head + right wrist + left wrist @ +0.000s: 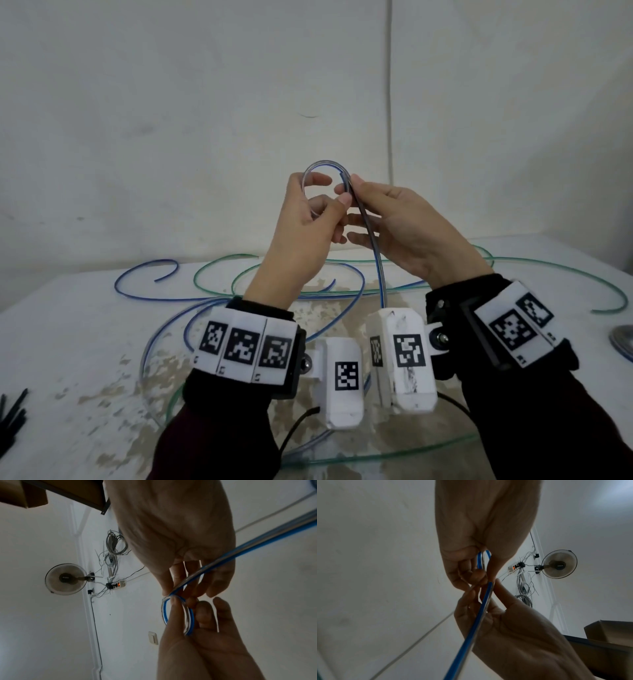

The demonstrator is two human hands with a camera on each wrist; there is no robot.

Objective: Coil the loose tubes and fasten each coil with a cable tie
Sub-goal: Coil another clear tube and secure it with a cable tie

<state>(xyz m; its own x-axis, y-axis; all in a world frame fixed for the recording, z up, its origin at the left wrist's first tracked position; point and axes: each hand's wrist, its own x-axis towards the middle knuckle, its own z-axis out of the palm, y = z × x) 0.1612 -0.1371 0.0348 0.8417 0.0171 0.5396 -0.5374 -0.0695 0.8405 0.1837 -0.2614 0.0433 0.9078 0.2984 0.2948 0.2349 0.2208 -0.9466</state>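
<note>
— Blue-striped clear tube (374,255)?
— Raised above table (68,329); left hand (301,219) pinches its small loop, right hand (404,226) pinches the strand beside it.
— Surroundings?
— Green tubes (565,274) sprawl at twelve o'clock; black cable ties (12,419) at eight — wrist units block the near coils.

Tube in your hands: the blue-striped tube (373,246) you pinch looks like clear, glossy plastic, smooth, with a blue line along it.
Tubes on the table: your green tubes (548,270) show the same shiny, see-through plastic.
Table: the table (68,342) before you is matt white, with worn, blotchy brown patches where the coating looks rubbed off.
Cable ties: your black cable ties (12,421) look like dull plastic.
Sleeves: your sleeves (565,428) are dark, soft cloth.
Wall: the wall (171,102) is matt white, slightly scuffed.
</note>
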